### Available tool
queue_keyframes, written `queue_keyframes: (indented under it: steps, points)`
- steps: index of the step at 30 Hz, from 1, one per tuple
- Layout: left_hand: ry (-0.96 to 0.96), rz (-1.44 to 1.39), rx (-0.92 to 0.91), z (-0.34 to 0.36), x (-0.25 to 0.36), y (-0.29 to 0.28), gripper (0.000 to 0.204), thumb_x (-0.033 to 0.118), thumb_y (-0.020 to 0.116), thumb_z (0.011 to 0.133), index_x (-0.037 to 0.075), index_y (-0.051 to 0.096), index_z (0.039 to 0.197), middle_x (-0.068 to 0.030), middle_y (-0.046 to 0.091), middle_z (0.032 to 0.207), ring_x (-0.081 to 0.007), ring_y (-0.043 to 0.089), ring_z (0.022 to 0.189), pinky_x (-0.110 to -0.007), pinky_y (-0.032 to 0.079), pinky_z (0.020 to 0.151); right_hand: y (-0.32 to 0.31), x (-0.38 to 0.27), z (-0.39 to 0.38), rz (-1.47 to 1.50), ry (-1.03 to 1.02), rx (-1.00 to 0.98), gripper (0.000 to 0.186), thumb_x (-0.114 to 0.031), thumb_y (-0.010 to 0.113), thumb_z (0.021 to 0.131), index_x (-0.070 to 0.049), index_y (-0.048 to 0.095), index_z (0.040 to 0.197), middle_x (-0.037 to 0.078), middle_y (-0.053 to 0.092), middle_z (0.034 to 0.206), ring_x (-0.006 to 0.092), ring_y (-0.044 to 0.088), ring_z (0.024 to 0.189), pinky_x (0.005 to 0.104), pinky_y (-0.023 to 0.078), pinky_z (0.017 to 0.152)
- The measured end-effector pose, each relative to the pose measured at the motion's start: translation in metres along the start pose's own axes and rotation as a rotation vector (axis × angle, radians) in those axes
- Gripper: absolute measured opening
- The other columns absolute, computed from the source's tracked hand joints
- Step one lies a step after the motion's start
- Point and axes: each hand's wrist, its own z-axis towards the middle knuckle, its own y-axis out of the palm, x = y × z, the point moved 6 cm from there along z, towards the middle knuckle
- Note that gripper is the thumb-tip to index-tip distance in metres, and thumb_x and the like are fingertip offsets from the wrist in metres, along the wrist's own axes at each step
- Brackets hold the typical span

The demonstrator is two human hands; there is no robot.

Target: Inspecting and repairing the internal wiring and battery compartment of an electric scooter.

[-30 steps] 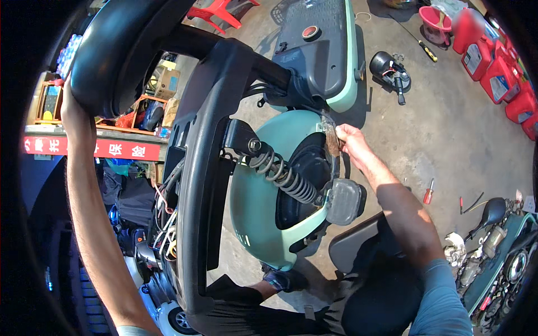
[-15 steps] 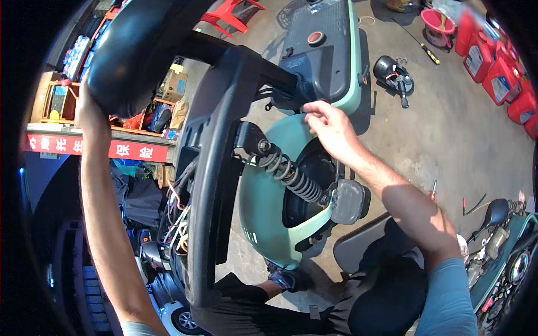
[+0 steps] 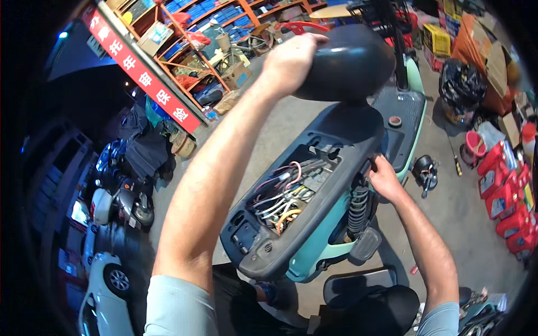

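A scooter with a pale green body [image 3: 311, 255] stands before me. My left hand [image 3: 288, 64] is closed on the near-left edge of its raised black seat [image 3: 356, 64], fingertips over the top. My right hand [image 3: 385, 178] is curled at the rim of the black underseat frame [image 3: 330, 185], above a coil-spring shock absorber [image 3: 357, 210]; its fingertips are partly hidden. Inside the frame's opening lies a bundle of coloured wires [image 3: 288, 199]. Beyond the seat is the scooter's dark floorboard [image 3: 412, 106].
Red jugs [image 3: 507, 196] and a pink bucket [image 3: 473, 147] line the right. A black round part [image 3: 426, 171] and a screwdriver [image 3: 458, 167] lie on the floor. Loaded orange shelves [image 3: 199, 67] stand at the back left. A loose dark cushion [image 3: 358, 285] lies near my legs.
The scooter's body has swung from tipped up to a lower, flatter position, exposing the wires. My left hand stays on the seat; my right hand has moved down onto the frame's rim.
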Motion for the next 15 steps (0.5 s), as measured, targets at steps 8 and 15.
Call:
queue_keyframes:
  steps: [8, 15]
  points:
    - [-0.129, -0.263, -0.061, -0.013, 0.006, -0.018, 0.043, 0.03, 0.047, 0.101, -0.002, 0.059, 0.128, -0.0191, 0.063, 0.129, -0.032, 0.061, 0.119, -0.039, 0.043, 0.106, -0.045, -0.052, -0.032, 0.093, 0.07, 0.089, 0.04, -0.011, 0.061, 0.093, 0.005, 0.057, 0.13, 0.019, 0.069, 0.119, 0.0263, 0.066, 0.111, 0.0365, 0.05, 0.099]
    - [-0.244, -0.279, 0.028, -0.132, 0.023, -0.064, 0.047, 0.022, 0.068, 0.09, 0.001, 0.058, 0.131, -0.0162, 0.062, 0.125, -0.0257, 0.06, 0.12, -0.039, 0.047, 0.103, -0.075, -0.136, -0.036, 0.011, -0.053, 0.207, 0.036, 0.002, 0.051, 0.087, 0.001, 0.063, 0.121, 0.013, 0.069, 0.104, 0.0173, 0.064, 0.091, 0.0284, 0.051, 0.083]
